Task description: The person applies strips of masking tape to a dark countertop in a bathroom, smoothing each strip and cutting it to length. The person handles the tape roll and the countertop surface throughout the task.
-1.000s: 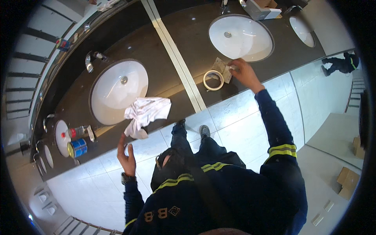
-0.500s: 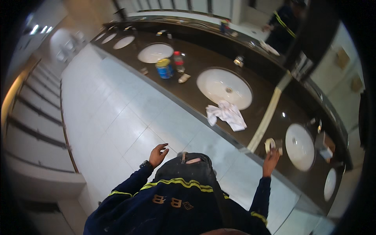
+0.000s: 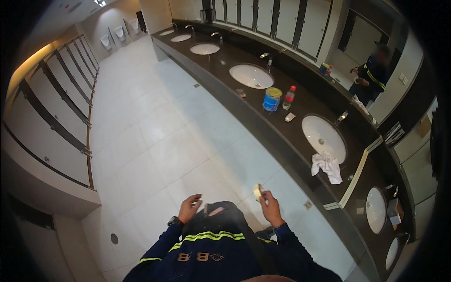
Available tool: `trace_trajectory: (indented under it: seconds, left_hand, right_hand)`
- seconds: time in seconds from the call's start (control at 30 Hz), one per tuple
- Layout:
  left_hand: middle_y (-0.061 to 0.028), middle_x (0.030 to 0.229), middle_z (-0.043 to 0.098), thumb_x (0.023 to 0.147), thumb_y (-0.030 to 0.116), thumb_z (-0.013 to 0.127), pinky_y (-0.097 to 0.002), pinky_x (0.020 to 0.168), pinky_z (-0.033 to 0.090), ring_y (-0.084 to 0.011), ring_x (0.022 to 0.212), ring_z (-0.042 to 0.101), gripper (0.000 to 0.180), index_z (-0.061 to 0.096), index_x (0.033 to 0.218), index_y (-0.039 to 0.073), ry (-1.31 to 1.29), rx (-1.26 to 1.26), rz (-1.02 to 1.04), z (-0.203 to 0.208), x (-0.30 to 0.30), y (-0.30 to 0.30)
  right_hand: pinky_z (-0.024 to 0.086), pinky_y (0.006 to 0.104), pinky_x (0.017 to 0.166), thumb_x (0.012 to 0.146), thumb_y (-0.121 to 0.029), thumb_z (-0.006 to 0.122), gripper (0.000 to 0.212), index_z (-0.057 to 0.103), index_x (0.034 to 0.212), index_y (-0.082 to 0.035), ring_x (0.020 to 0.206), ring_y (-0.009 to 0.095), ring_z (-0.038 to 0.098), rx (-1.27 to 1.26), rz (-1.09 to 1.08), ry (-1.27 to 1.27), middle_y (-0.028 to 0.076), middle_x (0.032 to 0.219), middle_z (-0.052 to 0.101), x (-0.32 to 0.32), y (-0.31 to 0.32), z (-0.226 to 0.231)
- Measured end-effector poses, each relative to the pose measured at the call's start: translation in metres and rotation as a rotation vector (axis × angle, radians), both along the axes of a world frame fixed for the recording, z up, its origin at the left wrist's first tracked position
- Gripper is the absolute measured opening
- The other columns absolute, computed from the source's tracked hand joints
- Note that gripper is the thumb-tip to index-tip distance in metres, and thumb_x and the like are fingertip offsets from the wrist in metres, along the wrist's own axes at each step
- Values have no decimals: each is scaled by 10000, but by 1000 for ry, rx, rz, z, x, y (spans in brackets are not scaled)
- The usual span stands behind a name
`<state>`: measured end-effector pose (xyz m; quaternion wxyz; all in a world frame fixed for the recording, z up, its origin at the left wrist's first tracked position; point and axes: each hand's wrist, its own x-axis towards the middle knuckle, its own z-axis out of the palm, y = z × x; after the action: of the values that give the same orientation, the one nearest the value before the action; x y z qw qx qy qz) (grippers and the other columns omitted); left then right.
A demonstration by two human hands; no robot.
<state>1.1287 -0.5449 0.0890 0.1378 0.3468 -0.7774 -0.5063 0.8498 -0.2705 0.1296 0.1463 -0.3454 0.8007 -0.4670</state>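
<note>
My right hand (image 3: 271,209) pinches a roll of pale yellow masking tape (image 3: 257,192), held over the floor in front of the counter. My left hand (image 3: 189,209) is at the left of my body, fingers stretched and apart, holding nothing. A strip of the same pale tape (image 3: 355,178) runs across the dark counter (image 3: 291,136) and down its front edge. A white cloth (image 3: 327,168) is draped by the front rim of the nearest sink (image 3: 308,129) to the left of that strip.
On the counter stand a blue can with a yellow lid (image 3: 272,99) and a red-capped plastic bottle (image 3: 289,97), with a small crumpled piece (image 3: 290,117) beside them. A box (image 3: 395,211) sits by the right-hand sink (image 3: 375,210). Stall doors (image 3: 42,127) line the left; urinals (image 3: 119,33) hang far back.
My right hand has come away from the counter with the tape roll, moving left over the floor. My view has swung left and up the room. The left hand stays open.
</note>
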Motion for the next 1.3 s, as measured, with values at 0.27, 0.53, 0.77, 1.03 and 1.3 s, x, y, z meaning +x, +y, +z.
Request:
trace_trajectory:
  seconds: [0.27,0.53,0.77,1.03,1.3]
  left_hand:
    - [-132,1088,731,1065,159,591,-326,917,553,-194,978,686,373,588,1367,-60,244,37,199,-9,175,-103]
    - [-141,1201,715,1070,240,612,-320,905,556,-207,1032,692,421,584,1403,-17,261,335,316,-17,147,-227]
    - [-137,1252,720,1061,248,612,-344,924,536,-215,1119,688,430,599,1399,-16,85,115,351,93,9,-386]
    - [-129,1257,715,1059,215,612,-344,987,506,-205,1161,664,407,605,1399,-9,155,56,429,191,-77,-499]
    - [-141,1316,687,1024,141,644,-358,1054,494,-227,1229,647,398,615,1392,-6,248,32,391,184,-148,-651]
  right_hand:
    - [562,468,870,1001,-122,577,459,514,1455,-129,1006,384,712,26,371,-52,185,1110,731,86,-193,45]
    - [546,483,796,1017,-169,580,282,571,1284,-79,902,377,711,48,379,-113,186,997,732,70,-319,25]
    - [562,387,846,1013,-192,640,247,581,1215,-61,985,290,741,-61,160,-378,152,1018,752,-21,-485,-26]
    - [499,300,932,1015,-143,638,354,479,1303,-11,1058,166,697,-218,423,-473,108,1031,762,-137,-670,88]
    - [504,332,978,996,-73,672,366,496,1310,-10,1064,173,685,-333,546,-551,119,1092,729,-170,-839,144]
